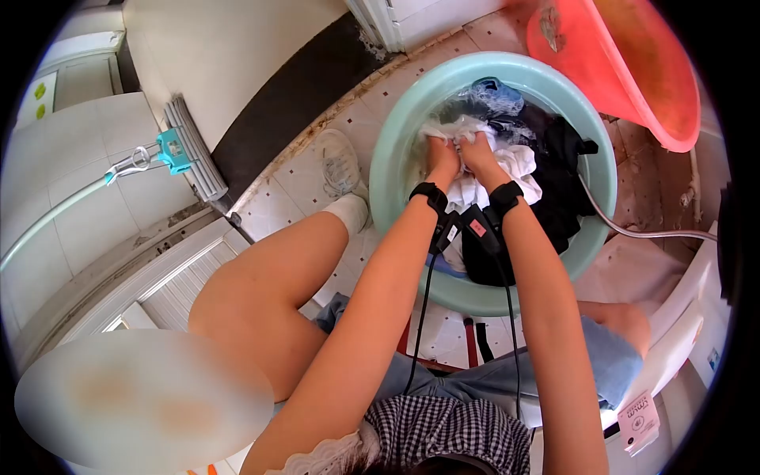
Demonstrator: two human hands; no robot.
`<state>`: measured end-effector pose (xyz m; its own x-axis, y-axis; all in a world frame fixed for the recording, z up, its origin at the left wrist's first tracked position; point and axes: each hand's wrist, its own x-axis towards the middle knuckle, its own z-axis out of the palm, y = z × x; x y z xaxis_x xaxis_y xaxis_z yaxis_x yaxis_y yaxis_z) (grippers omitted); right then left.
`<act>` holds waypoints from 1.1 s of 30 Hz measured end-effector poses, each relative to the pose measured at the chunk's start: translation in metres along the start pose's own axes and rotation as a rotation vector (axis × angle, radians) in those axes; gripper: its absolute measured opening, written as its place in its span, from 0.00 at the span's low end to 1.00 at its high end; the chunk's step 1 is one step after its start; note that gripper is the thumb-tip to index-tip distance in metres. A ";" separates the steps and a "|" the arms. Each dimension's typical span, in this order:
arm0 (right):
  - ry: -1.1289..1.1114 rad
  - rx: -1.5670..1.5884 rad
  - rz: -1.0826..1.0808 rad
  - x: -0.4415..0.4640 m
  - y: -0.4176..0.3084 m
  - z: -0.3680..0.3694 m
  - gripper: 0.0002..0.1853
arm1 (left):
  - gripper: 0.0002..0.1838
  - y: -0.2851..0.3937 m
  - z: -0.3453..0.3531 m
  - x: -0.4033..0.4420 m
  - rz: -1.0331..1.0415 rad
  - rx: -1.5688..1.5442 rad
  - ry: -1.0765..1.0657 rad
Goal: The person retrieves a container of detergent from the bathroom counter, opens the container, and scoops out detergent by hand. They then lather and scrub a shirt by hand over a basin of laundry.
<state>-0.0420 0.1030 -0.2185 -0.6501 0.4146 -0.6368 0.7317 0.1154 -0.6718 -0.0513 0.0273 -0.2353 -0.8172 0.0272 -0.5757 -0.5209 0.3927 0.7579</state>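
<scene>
Left hand (443,158) and right hand (477,154) both grasp crumpled white cloth (518,168) inside one large, round, pale-green plastic tub (386,162). One orange-red plastic basin (590,55) is nearby. Black fabric (556,214), its pieces uncountable, adjoins the white cloth, which looks bunched and deeply creased. Two black wrist straps (430,195) show.

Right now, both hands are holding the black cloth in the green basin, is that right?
Not quite: it's the white cloth, not the black cloth. The head view shows the left hand and right hand holding it in the green basin.
</scene>
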 end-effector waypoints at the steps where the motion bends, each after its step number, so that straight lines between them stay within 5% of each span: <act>1: 0.002 0.000 0.007 0.000 -0.004 -0.003 0.22 | 0.23 -0.009 0.004 0.005 -0.005 0.002 -0.005; 4: -0.118 0.103 0.289 0.003 -0.008 -0.010 0.22 | 0.23 -0.018 0.002 0.011 0.031 0.056 0.026; 8: -0.409 0.596 0.008 0.023 0.062 -0.043 0.19 | 0.24 0.005 -0.023 -0.005 -0.304 -0.549 -0.173; 10: -0.505 1.079 0.519 -0.047 -0.010 -0.073 0.17 | 0.27 0.020 -0.032 -0.023 -0.381 -0.838 -0.244; 13: -0.433 1.079 0.674 -0.091 -0.020 -0.103 0.20 | 0.24 0.040 -0.036 -0.047 -0.306 -0.915 -0.340; 15: -0.627 1.101 0.587 -0.116 -0.025 -0.121 0.20 | 0.20 0.053 -0.038 -0.068 -0.244 -0.937 -0.362; 20: -0.284 0.700 -0.012 -0.172 -0.056 -0.154 0.19 | 0.17 0.085 -0.053 -0.135 -0.053 -0.798 -0.641; 24: -0.338 0.669 -0.297 -0.200 -0.058 -0.168 0.16 | 0.22 0.095 -0.055 -0.182 0.013 -0.833 -0.675; 27: -0.269 0.546 -0.456 -0.211 -0.053 -0.170 0.14 | 0.25 0.093 -0.057 -0.192 0.066 -0.822 -0.633; 29: -0.323 0.618 -0.442 -0.215 -0.050 -0.169 0.14 | 0.26 0.094 -0.066 -0.193 -0.052 -0.454 -0.494; 33: -0.536 0.643 -0.439 -0.216 -0.057 -0.169 0.15 | 0.34 0.086 -0.082 -0.170 0.057 -0.069 -0.653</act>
<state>0.0919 0.1595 0.0212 -0.9651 -0.0366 -0.2594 0.2500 -0.4239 -0.8705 0.0225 -0.0185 -0.0469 -0.5375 0.6066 -0.5858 -0.5138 0.3153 0.7979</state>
